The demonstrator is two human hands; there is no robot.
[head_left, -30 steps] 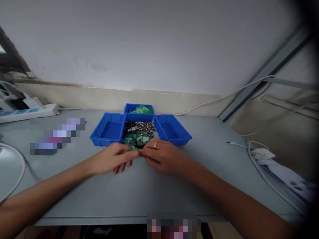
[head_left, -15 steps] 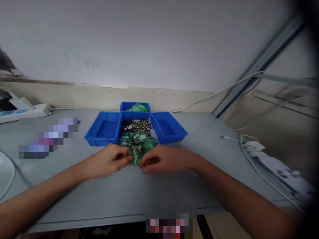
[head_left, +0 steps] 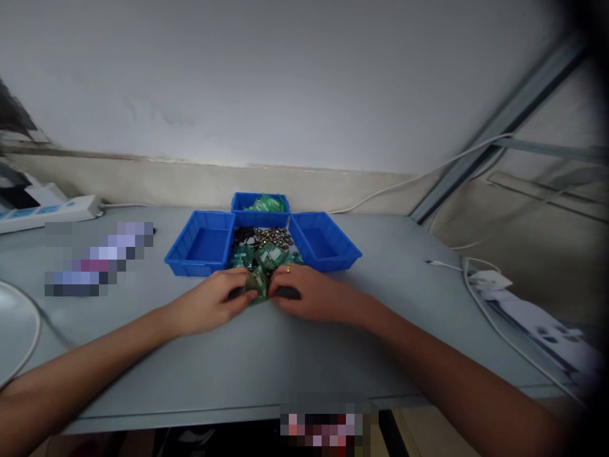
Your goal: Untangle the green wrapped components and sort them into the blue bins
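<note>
My left hand pinches the left side of a small green plastic bag near the middle of the table. On the bag's right side, my right hand has its thumb and fingers closed at the edge, with a small gold-coloured object on one finger. More green bags with pale labels lie just beyond the hands. Behind them is a pile of small metallic pieces, with darker pieces at its left. The bag's contents are too small to make out.
Blue trays stand left and right of the pile. A rear blue tray holds green bags. A power strip lies far left, a blurred-out item nearer. White cables run at right.
Both hands have closed in on the green bag, and my right fingers now meet its edge. The bag looks more bunched up. The whole view has shifted slightly.
</note>
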